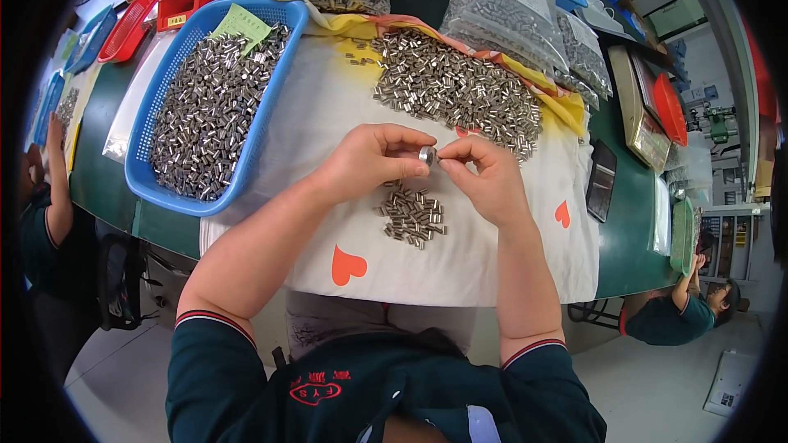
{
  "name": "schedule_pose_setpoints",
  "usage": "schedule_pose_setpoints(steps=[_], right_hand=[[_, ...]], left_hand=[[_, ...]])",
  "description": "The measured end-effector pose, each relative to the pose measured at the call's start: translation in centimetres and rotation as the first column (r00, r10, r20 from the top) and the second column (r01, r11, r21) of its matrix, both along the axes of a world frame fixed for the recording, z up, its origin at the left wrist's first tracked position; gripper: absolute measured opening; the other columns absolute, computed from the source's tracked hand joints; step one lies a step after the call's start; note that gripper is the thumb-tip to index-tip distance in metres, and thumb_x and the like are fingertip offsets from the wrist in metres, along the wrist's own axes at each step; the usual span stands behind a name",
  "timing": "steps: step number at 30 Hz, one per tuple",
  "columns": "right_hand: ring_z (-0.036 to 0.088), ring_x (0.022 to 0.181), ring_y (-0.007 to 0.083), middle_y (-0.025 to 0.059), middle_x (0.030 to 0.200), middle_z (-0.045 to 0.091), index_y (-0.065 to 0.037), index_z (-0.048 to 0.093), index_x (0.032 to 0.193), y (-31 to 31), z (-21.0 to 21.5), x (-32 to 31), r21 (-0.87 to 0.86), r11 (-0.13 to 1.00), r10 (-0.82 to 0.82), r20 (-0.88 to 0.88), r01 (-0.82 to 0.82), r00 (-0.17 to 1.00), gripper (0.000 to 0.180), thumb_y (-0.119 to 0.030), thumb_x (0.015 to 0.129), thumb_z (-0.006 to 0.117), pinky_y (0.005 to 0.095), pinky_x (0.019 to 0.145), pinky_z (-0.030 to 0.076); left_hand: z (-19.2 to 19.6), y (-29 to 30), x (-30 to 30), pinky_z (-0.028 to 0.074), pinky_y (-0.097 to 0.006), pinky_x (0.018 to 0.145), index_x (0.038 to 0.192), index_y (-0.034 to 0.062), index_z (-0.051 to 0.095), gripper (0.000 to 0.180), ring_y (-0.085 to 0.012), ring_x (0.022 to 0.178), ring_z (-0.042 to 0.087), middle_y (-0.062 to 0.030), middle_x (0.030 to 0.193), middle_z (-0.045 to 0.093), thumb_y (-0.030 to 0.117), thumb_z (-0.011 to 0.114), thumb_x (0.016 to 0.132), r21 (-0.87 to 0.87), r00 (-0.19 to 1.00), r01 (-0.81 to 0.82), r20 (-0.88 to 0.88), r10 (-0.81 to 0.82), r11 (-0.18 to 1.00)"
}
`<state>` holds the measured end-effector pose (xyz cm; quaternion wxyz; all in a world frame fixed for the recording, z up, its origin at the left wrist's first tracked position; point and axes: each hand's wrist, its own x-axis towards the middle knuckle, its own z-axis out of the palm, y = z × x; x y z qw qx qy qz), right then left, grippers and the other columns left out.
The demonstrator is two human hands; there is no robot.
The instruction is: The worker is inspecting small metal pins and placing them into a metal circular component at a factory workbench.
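Note:
Over the middle of a white cloth [484, 271] with heart prints, my left hand [365, 162] pinches a short, round metal ring [427, 155] between thumb and fingers. My right hand [491, 179] meets it from the right, thumb and forefinger pinched at the ring's side. Whatever those right fingertips hold is too small or hidden to make out. Just below both hands lies a small pile of short metal sleeves [414, 218]. Beyond them spreads a much larger heap of similar sleeves [460, 90], reaching the cloth's yellow and orange far edge.
A blue basket [168, 199] full of metal sleeves, with a green slip [244, 27], stands at left. Clear bags of metal parts [505, 12] line the back. A phone [601, 180] lies at right. Red trays [127, 30] sit far left. Co-workers sit at both sides.

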<state>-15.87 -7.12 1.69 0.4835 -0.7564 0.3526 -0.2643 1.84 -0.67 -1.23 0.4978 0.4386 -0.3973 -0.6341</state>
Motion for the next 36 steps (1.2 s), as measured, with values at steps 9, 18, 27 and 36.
schedule_pose_setpoints(steps=[9,18,27,36], right_hand=[[0.058,0.068,0.0169,0.0057,0.075,0.06,-0.003,0.059,0.076,1.1,0.0,0.6,-0.503,0.863,-0.017,-0.124,-0.048,0.992,0.007,-0.004,0.069,0.061,0.0262,0.061,0.045],[0.052,0.062,0.0068,-0.0009,0.064,0.056,-0.003,0.056,0.078,-0.8,0.3,-0.7,0.285,0.954,0.118,-0.086,-0.089,0.989,0.012,-0.006,0.07,0.065,0.021,0.054,0.041],[0.054,0.076,0.0283,0.0098,0.075,0.058,-0.006,0.062,0.078,-2.9,-3.4,0.9,-0.606,0.793,-0.271,-0.254,0.066,0.928,0.01,-0.012,0.07,0.061,0.038,0.07,0.042],[0.053,0.073,0.027,0.0096,0.071,0.056,-0.004,0.059,0.072,-2.0,-2.9,0.5,-0.53,0.844,-0.288,-0.316,0.084,0.904,0.005,-0.008,0.07,0.06,0.0369,0.067,0.043]], left_hand=[[-0.2,-0.1,-0.1,0.046,-0.019,0.067,0.107,-0.0004,0.058,0.034,-0.005,0.076,0.054,-0.0022,0.085,0.061,0.004,0.066,0.074,-0.007,0.995,0.012,0.103,-0.011,1.0],[0.6,0.5,-0.1,0.045,-0.018,0.066,0.104,0.0005,0.06,0.034,-0.0042,0.076,0.054,-0.0006,0.082,0.061,0.001,0.068,0.071,-0.091,0.974,0.118,0.206,-0.097,0.989],[0.7,0.5,-0.6,0.046,-0.02,0.069,0.102,0.0043,0.062,0.033,-0.0048,0.075,0.055,-0.001,0.085,0.063,0.007,0.07,0.07,-0.047,0.928,0.172,0.343,-0.146,0.984],[0.2,0.3,-0.4,0.047,-0.021,0.07,0.105,0.0017,0.059,0.033,-0.0051,0.076,0.055,-0.0021,0.087,0.061,0.005,0.067,0.073,-0.057,0.969,0.131,0.216,-0.116,0.99]])
